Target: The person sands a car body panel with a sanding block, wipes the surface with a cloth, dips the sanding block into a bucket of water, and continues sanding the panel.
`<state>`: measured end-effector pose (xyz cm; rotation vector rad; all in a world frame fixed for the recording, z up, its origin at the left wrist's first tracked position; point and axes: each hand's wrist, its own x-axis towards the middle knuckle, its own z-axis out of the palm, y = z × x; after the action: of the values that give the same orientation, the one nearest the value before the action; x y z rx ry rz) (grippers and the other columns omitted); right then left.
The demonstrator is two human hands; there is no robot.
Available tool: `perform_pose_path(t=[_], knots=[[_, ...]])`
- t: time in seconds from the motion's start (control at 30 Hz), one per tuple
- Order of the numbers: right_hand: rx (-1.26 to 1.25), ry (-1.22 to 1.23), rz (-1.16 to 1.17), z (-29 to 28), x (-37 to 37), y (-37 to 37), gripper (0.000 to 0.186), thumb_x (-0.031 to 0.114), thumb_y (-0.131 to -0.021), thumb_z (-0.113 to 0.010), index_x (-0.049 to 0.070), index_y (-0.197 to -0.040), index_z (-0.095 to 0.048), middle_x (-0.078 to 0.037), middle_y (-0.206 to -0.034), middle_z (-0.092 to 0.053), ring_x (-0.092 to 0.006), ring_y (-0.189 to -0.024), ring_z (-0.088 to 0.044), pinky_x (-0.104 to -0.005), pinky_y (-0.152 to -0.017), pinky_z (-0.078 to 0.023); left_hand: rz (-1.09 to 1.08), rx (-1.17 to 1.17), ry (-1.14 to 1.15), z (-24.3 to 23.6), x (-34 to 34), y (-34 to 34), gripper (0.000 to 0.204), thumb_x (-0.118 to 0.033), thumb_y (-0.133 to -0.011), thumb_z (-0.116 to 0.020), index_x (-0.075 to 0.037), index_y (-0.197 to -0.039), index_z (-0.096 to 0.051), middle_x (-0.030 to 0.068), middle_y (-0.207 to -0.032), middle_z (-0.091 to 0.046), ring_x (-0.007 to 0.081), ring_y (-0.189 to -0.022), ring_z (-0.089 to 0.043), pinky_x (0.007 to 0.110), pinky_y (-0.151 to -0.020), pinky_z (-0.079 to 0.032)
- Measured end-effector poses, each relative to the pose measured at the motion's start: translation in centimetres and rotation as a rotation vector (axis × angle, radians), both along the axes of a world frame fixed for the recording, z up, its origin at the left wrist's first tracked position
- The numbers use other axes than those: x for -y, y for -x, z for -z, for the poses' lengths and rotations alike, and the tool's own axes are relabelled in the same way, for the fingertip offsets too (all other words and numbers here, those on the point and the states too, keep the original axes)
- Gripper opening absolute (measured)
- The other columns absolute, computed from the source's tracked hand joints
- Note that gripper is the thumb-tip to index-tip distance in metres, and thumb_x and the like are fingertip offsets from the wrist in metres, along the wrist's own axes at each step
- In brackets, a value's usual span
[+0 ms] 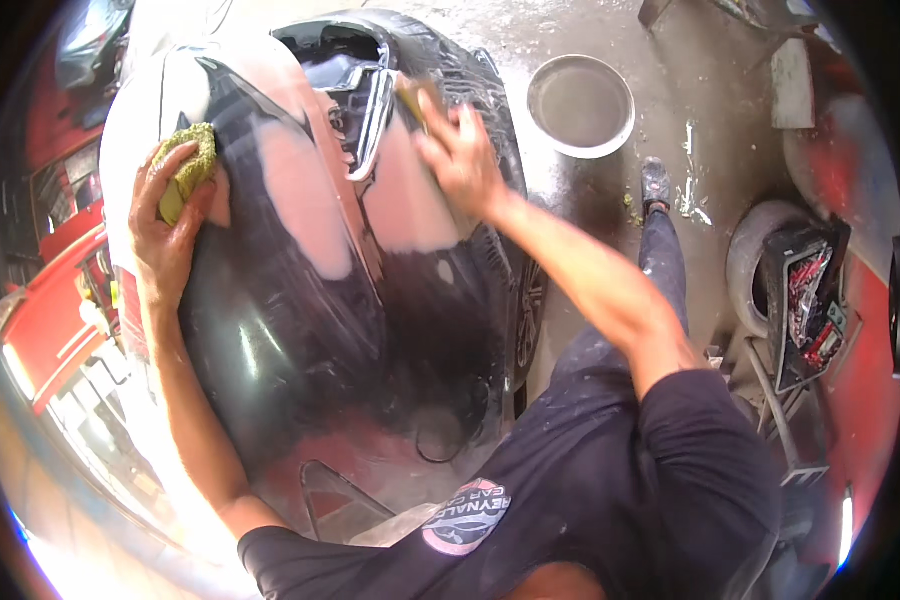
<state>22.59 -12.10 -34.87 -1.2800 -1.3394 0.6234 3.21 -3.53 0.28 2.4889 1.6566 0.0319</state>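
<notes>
My left hand [160,215] grips a rough, yellow-green sponge [192,172] against the left part of a dark car body panel [260,340]. Toward the panel's right side, my right hand [462,160] presses a flat olive-brown pad [411,101], slightly smeared by motion, with its fingers over it. Beneath and beside that hand lies a pink patch [407,200] of filler or primer. A second pink patch [305,200] sits between my hands. The chrome-edged lamp [378,120] is set in the body close to the pad.
A round basin [580,107] with greyish liquid stands on the wet floor to the right. Farther right are a tire [755,260], a black tray of red parts [815,305] and a metal stand [775,410]. My shoe [656,185] is below the basin.
</notes>
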Motion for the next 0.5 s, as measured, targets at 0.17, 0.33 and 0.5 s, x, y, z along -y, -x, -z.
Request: perform_pose_path(t=[0.17,0.33,0.5], knots=[[0.016,-0.012,0.047,0.4,-3.7,-2.1,0.054,0.024,-0.098,-0.070,0.006,-0.148,-0.062,-0.022,-0.095,-0.058,-0.0359,-0.092,-0.056,-0.0487,-0.083,-0.050,0.043,0.007,-0.028,0.5,-0.9,-0.9,0.044,-0.003,-0.088,-0.078,-0.007,-0.131,-0.072,0.0168,-0.136,-0.067,0.0323,-0.131,-0.062,0.041,-0.112,-0.047],[-0.126,0.113,-0.050,-0.4,-1.6,0.1,0.056,0.037,-0.099,-0.067,0.011,-0.149,-0.063,-0.029,-0.106,-0.056,-0.0417,-0.100,-0.055,-0.0520,-0.090,-0.050,0.022,-0.014,-0.014,-0.4,0.3,0.3,0.045,-0.004,-0.092,-0.076,-0.008,-0.136,-0.070,0.0122,-0.132,-0.067,0.0260,-0.128,-0.062,0.037,-0.111,-0.046],[0.073,-0.077,-0.041,2.0,-3.6,-1.7,0.060,0.037,-0.099,-0.065,0.011,-0.152,-0.060,-0.032,-0.112,-0.057,-0.0428,-0.102,-0.056,-0.0527,-0.092,-0.049,0.091,-0.007,-0.054,0.5,-0.6,-1.0,0.047,-0.003,-0.091,-0.077,-0.009,-0.137,-0.070,0.0112,-0.129,-0.067,0.0250,-0.124,-0.063,0.036,-0.109,-0.047]])
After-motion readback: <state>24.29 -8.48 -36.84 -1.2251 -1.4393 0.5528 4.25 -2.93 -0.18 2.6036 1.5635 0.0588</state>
